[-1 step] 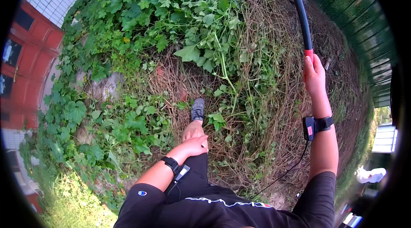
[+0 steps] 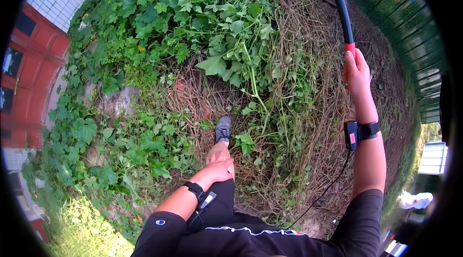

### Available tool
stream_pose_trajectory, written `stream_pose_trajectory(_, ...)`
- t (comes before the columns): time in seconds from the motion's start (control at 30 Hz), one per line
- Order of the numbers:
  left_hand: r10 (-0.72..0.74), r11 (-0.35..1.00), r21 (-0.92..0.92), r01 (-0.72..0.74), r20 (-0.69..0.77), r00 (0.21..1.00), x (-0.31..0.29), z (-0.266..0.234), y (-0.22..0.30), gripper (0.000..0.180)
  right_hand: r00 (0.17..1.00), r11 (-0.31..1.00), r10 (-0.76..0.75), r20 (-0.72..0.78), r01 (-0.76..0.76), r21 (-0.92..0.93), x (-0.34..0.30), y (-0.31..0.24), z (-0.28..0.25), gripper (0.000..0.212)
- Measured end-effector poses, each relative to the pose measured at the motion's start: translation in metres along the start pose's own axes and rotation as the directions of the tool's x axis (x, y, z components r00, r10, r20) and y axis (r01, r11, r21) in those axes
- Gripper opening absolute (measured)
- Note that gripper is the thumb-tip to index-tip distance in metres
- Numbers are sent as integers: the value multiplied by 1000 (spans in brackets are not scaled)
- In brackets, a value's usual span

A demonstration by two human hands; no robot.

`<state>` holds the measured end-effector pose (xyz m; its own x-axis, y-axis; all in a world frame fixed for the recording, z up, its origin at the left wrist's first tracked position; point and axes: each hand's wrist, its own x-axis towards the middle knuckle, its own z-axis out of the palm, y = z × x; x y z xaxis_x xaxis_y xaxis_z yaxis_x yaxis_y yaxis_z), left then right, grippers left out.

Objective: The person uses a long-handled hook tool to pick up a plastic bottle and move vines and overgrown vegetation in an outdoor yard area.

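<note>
My right hand (image 2: 357, 74) is closed round the red grip (image 2: 349, 47) of a long black pole (image 2: 339, 3). The pole bows toward the upper edge and runs out of view, so its far end is hidden. Low in the middle, my left hand (image 2: 221, 170) rests on my bent leg, just above the bare shin and a grey shoe (image 2: 223, 129). Its fingers lie over the leg, partly hidden, and no object shows in them. Flattened green vines (image 2: 253, 81) and dry brown stems (image 2: 304, 136) lie in front of me.
Leafy green plants (image 2: 140, 13) cover the slope ahead and to the left, around a grey rock (image 2: 120, 100). Far left is a red door (image 2: 36, 78) in a white-tiled wall. A green fence (image 2: 405, 30) borders the right. A thin cable (image 2: 328, 189) hangs from my right wrist device.
My right hand and the pole have shifted slightly right and up. My left hand stays on the leg, a little lower in view.
</note>
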<state>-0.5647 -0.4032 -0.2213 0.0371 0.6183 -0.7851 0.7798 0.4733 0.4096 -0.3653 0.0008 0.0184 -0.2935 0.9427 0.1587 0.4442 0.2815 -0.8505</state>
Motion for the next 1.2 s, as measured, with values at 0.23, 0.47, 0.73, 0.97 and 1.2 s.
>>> stream_pose_trajectory(0.23, 108, 953, -291, -88, 55, 993, 46, -30, -66, 59, 975, 887, -205, 86, 222, -406, 295, -61, 210, 44)
stream_pose_trajectory(0.47, 76, 925, -371, -81, -28, 997, 39, -30, -80, 55, 812, 630, 528, 249, -178, -756, 161, 124, 184, 53)
stream_pose_trajectory(0.73, -30, 884, -463, -65, -194, 980, -24, 4, -98, 55, 892, 620, 335, 304, 35, -784, -50, 51, 62, 26)
stream_pose_trajectory(0.97, -487, 735, -678, 27, -499, 717, -196, 118, -200, 26, 964, 661, 167, 206, 45, -749, -217, 46, -50, 23)
stream_pose_trajectory(1.2, -616, 568, -808, 159, -288, 733, -285, 229, -257, 18, 954, 630, 229, 192, 5, -777, -272, 43, -74, 23)
